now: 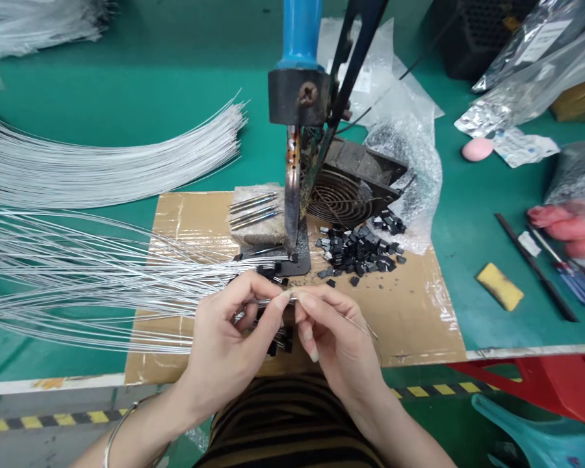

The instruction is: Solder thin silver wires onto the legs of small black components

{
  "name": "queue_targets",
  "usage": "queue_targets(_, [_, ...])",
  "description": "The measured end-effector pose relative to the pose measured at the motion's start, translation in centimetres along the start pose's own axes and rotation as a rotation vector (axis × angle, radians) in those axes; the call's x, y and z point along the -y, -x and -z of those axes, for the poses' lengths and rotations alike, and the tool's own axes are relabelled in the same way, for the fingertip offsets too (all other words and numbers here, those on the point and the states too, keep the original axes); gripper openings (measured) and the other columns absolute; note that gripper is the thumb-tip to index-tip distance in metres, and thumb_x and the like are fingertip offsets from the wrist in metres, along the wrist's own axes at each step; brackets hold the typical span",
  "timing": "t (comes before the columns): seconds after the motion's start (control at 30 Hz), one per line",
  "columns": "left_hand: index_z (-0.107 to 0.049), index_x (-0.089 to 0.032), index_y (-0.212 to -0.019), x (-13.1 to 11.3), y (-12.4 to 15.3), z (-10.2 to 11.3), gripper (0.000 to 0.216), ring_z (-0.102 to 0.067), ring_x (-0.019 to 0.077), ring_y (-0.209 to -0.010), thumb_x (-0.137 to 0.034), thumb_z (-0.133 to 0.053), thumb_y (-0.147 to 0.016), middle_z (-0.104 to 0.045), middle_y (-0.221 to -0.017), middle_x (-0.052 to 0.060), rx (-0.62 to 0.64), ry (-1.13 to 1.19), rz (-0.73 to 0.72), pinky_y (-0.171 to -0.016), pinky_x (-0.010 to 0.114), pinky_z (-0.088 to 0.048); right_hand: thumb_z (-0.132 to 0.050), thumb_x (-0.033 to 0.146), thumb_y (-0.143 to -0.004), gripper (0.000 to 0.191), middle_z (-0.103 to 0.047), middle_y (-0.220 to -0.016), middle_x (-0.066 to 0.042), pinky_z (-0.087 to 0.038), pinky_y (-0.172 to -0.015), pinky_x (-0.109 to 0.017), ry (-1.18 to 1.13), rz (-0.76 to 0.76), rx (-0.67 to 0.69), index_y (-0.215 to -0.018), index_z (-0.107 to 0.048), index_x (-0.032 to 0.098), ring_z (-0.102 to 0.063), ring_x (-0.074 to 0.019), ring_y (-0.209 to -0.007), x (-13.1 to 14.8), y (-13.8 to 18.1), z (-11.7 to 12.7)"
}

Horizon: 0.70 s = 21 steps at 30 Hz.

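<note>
My left hand (234, 325) and my right hand (329, 325) meet over the near edge of a taped cardboard mat (419, 312). Both pinch the tips of thin white wires (102, 273) that fan out to the left. A small black part sits between my fingertips, hard to make out. Under my hands lie more small black parts (280, 338). Just beyond stands a soldering iron (293, 182) held upright in a blue-handled stand, its tip down on a dark plate.
A pile of small black parts (363, 250) lies right of the iron, beside a black fan (351, 188) and bubble wrap. More wire bundles (102, 162) lie at left. A yellow sponge (500, 286), tools and foil bags sit at right.
</note>
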<state>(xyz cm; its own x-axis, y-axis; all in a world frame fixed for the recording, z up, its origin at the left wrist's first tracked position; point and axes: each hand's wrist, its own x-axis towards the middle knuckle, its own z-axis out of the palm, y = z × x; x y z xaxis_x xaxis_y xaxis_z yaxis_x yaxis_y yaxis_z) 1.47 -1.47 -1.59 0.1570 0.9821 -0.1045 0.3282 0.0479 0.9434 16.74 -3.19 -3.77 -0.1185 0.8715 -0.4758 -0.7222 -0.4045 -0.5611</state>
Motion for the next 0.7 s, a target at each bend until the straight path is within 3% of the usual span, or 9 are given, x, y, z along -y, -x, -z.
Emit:
queue_targets(0.27, [-0.069, -0.022, -0.087, 0.18, -0.18, 0.12, 0.015, -0.043, 0.0084, -0.051, -0.029, -0.068, -0.100, -0.057, -0.062, -0.005, -0.034, 0.076, 0.055, -0.047, 0.023, -0.028, -0.083, 0.034, -0.090, 0.014, -0.074, -0.075, 0.001, -0.055, -0.048, -0.015, 0.075, 0.075, 0.039, -0.095, -0.087, 0.022, -0.062, -0.0057, -0.052, -0.03, 0.05, 0.56])
queue_targets(0.43, [-0.071, -0.022, -0.087, -0.06, -0.02, 0.32, 0.012, -0.050, 0.0088, -0.055, -0.027, -0.070, -0.098, -0.062, -0.068, -0.003, -0.055, 0.031, 0.027, -0.051, 0.022, -0.035, -0.083, 0.031, -0.092, 0.008, -0.077, -0.075, 0.001, -0.056, -0.053, -0.017, 0.243, 0.161, 0.016, -0.094, -0.086, 0.024, -0.066, -0.0069, -0.052, -0.55, 0.11, 0.98])
queue_targets(0.7, [-0.075, -0.024, -0.088, -0.48, -0.14, 0.36, 0.011, -0.064, 0.0110, -0.068, -0.018, -0.070, -0.096, -0.072, -0.077, -0.002, -0.060, -0.026, -0.044, -0.060, 0.020, -0.047, -0.084, 0.031, -0.090, 0.007, -0.077, -0.073, 0.000, -0.058, -0.053, -0.022, 0.276, 0.180, -0.016, -0.091, -0.086, 0.024, -0.065, -0.0097, -0.052, -0.23, 0.42, 0.47])
